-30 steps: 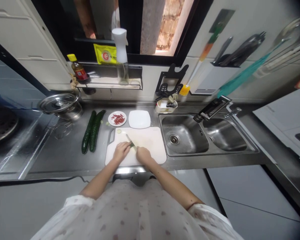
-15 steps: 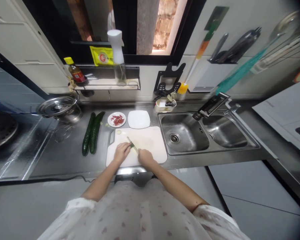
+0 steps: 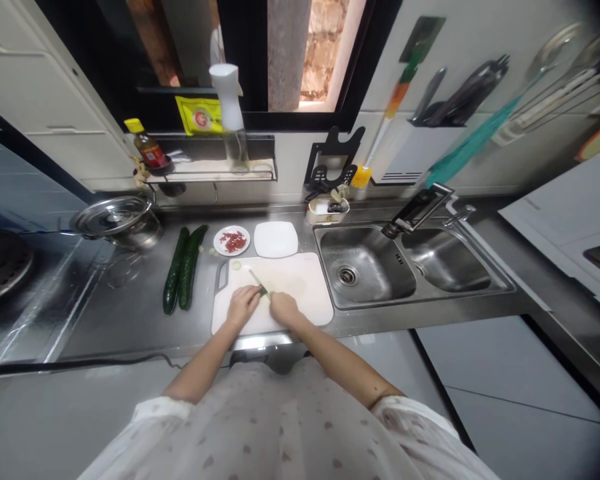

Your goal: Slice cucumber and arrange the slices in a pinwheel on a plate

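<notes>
A white cutting board (image 3: 307, 287) lies before me. My right hand (image 3: 284, 310) is closed round the handle of a knife (image 3: 257, 278), its blade slanting away to the upper left. My left hand (image 3: 244, 305) presses its fingertips on a small green piece of cucumber (image 3: 263, 291), right beside the blade; the fingers hide part of it. A pale round cucumber slice (image 3: 237, 265) rests at the board's far left corner. Two whole cucumbers (image 3: 186, 270) lie to the left of the board.
Behind the board stand a small plate (image 3: 220, 248) with chopped red pieces and a white square plate (image 3: 275, 239). A double sink (image 3: 365, 263) is at the right. A lidded pot (image 3: 125, 223) stands far left. A shelf (image 3: 200, 175) holds bottles.
My right hand and the knife have shifted slightly to the left, and the blade stands closer to my left fingertips. My left hand stays on the cucumber piece.
</notes>
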`<state>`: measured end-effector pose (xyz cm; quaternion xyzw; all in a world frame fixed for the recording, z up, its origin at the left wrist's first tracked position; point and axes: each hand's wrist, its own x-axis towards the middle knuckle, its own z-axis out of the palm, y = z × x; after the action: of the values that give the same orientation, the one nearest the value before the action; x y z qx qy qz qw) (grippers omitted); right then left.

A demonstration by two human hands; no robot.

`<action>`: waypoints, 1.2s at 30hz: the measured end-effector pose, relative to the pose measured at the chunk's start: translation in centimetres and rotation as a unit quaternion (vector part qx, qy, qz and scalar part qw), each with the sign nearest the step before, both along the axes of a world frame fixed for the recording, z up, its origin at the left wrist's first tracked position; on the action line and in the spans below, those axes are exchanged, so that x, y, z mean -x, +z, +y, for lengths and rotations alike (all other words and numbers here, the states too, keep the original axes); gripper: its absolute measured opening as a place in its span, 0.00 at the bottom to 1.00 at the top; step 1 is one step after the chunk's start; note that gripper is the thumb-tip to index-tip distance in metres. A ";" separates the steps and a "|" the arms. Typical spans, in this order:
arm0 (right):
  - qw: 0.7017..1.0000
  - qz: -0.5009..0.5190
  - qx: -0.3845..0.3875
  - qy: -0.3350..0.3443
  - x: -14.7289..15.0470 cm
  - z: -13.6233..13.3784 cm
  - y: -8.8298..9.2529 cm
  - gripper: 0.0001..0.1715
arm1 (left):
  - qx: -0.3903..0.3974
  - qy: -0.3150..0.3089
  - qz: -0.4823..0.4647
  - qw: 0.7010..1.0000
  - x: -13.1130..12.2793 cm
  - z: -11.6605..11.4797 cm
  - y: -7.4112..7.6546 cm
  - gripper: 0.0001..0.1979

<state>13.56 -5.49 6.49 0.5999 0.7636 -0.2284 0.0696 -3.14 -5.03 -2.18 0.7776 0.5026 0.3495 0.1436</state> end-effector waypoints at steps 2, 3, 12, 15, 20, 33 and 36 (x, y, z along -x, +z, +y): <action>1.000 -0.003 0.000 -0.003 -0.1 -0.1 -0.1 0.18 | 0.000 0.001 0.001 1.000 0.0 0.0 0.0 0.13; 1.000 -0.005 0.000 -0.004 -0.1 -0.3 -0.1 0.18 | 0.000 0.002 0.001 1.000 0.0 0.0 0.0 0.13; 1.000 -0.016 0.024 -0.003 -1.0 -1.2 0.1 0.19 | 0.004 0.007 -0.006 1.000 0.1 0.0 -0.1 0.13; 1.000 -0.016 0.019 -0.003 -0.9 -1.1 -0.1 0.19 | 0.006 0.001 -0.006 1.000 0.0 0.0 0.0 0.13; 1.000 -0.014 0.016 -0.007 -0.7 -1.0 -0.3 0.18 | 0.003 0.001 -0.007 1.000 0.0 0.0 0.0 0.13; 0.999 -0.016 0.006 -0.028 0.1 -1.2 0.0 0.18 | -0.008 0.002 -0.001 1.000 0.0 -0.1 0.3 0.13; 0.999 -0.027 0.021 -0.023 -0.5 -1.9 0.3 0.18 | -0.006 0.002 0.000 1.000 0.1 -0.1 0.2 0.13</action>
<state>14.02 -7.43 6.80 0.6218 0.7425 -0.2293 0.0973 -3.20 -5.15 -2.00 0.7772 0.5023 0.3529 0.1383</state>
